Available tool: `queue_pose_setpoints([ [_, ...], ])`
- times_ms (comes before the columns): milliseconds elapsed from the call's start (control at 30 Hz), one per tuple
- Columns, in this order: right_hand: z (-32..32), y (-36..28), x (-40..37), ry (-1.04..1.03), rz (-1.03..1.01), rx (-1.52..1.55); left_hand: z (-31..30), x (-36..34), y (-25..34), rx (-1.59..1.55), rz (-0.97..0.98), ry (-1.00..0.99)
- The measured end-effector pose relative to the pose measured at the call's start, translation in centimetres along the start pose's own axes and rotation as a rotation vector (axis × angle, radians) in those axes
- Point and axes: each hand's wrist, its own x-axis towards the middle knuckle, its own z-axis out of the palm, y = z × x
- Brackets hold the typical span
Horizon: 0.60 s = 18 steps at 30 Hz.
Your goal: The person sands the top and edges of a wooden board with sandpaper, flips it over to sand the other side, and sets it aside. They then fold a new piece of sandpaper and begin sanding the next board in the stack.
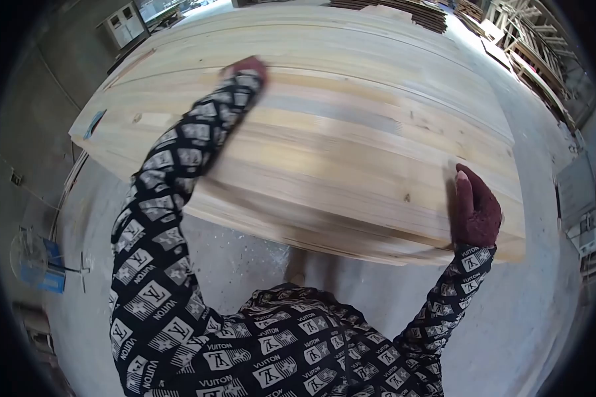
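Nearest, one black garment (271,354) with a repeated white letter-and-block print, its long sleeves reaching forward over the work. Beneath, one grey floor (232,271), flecked with white, and one wooden support (296,266), partly seen under the near edge of the stack. Next, one stack of wide wooden panels (377,255), pale, lying flat, their near edges layered one above another. At its near right corner, one right hand (478,210) in a dark red glove, open and holding nothing, set on the top panel (324,159), one bare fingertip showing. The top panel is a broad surface of joined strips, cream to yellow, with several dark knots, and spans the middle of the view. Farther across it, one left hand (248,68), also in a red glove, blurred, at the panel's surface; whether open or closed cannot be told. To the left, apart from the stack, one blue piece of equipment (46,268). Beyond the stack, one white cabinet (126,25) at left, one pile of dark boards (404,10) and, at right, one heap of timber lengths (533,43).
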Motion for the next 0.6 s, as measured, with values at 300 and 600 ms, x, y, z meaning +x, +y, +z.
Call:
queue_pose_setpoints([
  [300,0.4,-0.2,0.0,-0.050,0.074,0.066,-8.0,-19.1,18.2,-0.747,0.695,0.856],
  [600,0.5,0.8,0.0,-0.080,-0.002,0.018,3.2,-22.0,-6.9,-0.796,0.363,0.700],
])
